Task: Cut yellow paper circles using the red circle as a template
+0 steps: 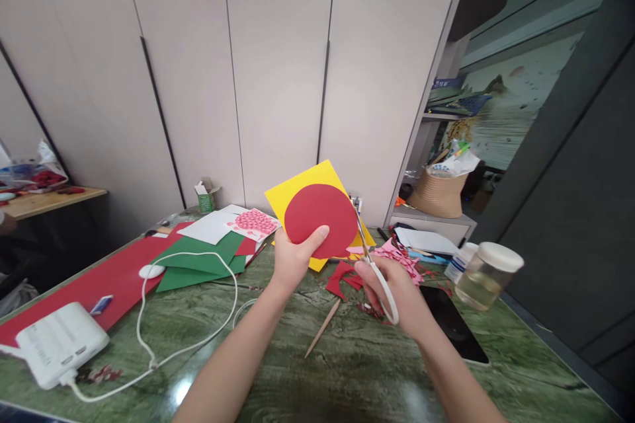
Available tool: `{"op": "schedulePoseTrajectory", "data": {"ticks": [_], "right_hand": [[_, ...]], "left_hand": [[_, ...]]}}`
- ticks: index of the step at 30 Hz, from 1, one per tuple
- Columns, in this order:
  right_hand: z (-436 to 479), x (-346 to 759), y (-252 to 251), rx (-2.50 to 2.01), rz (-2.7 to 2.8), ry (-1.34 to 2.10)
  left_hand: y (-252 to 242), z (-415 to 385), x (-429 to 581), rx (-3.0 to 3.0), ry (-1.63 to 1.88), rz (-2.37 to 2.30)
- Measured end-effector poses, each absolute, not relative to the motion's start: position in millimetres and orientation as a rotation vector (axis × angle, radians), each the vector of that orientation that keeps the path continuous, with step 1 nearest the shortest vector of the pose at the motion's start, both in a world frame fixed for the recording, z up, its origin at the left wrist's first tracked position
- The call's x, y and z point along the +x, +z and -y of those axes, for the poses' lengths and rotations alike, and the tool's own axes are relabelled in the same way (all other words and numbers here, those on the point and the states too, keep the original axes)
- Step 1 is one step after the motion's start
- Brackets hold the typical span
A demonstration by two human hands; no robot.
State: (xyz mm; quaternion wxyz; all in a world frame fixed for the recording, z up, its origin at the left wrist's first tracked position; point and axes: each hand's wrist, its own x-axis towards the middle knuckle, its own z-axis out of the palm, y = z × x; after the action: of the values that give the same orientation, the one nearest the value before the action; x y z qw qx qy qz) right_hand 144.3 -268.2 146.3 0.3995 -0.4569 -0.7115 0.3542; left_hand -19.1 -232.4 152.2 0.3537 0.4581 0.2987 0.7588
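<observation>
My left hand (294, 256) pinches a red paper circle (320, 215) together with a yellow paper sheet (325, 172) behind it, the thumb lying on the red face. Both are held up above the table. In my right hand (397, 291) are white-handled scissors (385, 294), their blades pointing up along the right edge of the circle. How far the blades are apart is hard to make out. Red paper scraps (339, 279) lie below the hands, with pink paper cuttings (397, 256) behind the right hand. A pointed wooden stick (322, 328) rests on the table between my forearms.
On the left lie green paper sheets (198, 264), a long red sheet (64, 287), a white power bank (62, 344) with a looping cable (198, 346), and a pink-patterned card (255, 223). To the right are a black phone (454, 324) and a lidded jar of liquid (489, 277).
</observation>
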Motion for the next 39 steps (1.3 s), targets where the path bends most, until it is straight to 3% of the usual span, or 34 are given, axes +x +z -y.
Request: {"op": "schedulePoseTrajectory", "data": {"ticks": [39], "right_hand": [[265.5, 146.4, 148.7, -1.156, 1.839, 0.876]], "left_hand": [[155.5, 226.7, -37.9, 1.428, 1.768, -0.727]]}}
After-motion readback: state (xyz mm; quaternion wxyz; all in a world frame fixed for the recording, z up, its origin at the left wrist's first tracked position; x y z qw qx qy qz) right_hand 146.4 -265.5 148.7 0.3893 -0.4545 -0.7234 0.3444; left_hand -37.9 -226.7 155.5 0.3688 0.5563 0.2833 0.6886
